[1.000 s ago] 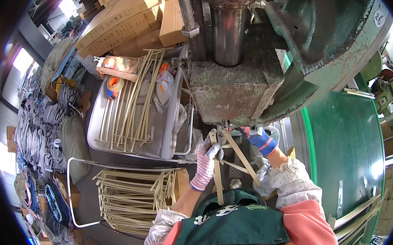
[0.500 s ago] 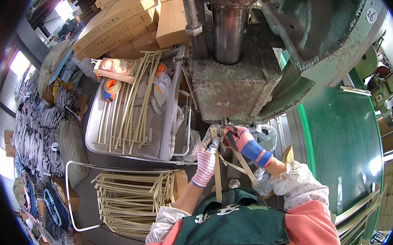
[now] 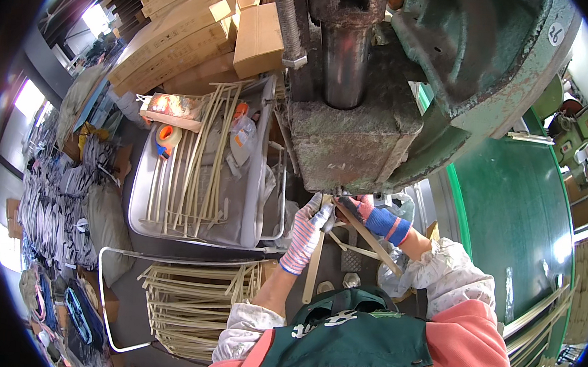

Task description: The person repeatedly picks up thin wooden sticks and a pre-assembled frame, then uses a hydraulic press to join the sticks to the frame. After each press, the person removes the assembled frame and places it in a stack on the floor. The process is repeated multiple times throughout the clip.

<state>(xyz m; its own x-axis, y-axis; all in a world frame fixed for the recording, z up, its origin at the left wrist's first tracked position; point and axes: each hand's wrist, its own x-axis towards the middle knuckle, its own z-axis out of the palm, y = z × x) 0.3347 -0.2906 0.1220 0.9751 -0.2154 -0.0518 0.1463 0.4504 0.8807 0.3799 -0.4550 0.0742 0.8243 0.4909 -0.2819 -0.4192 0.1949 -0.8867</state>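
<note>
Both my hands are close together beneath the heavy metal ram block [image 3: 351,150] of a green press. My left hand [image 3: 302,235], in a white glove with pink stripes, is closed around the upper end of a flat cream strip [image 3: 313,273], which hangs down toward my apron. My right hand [image 3: 373,220], in a pink and blue glove, is closed on a second flat cream strip [image 3: 375,244] slanting down to the right. The upper ends of the strips come close together at my fingertips. Fingers and the block's lower edge hide whether they are joined.
Left of the press stands a white-rimmed tray [image 3: 144,200] with long strips, a tape dispenser [image 3: 168,137] and a plastic bag. A stack of cream strips [image 3: 193,306] lies in a frame nearer me. A green table [image 3: 511,199] is at right; cardboard boxes [image 3: 260,38] rise behind.
The lower ends of the two strips have spread apart, the left one swinging left and the right one right. Both hands stay under the block. The whole view has shifted slightly.
</note>
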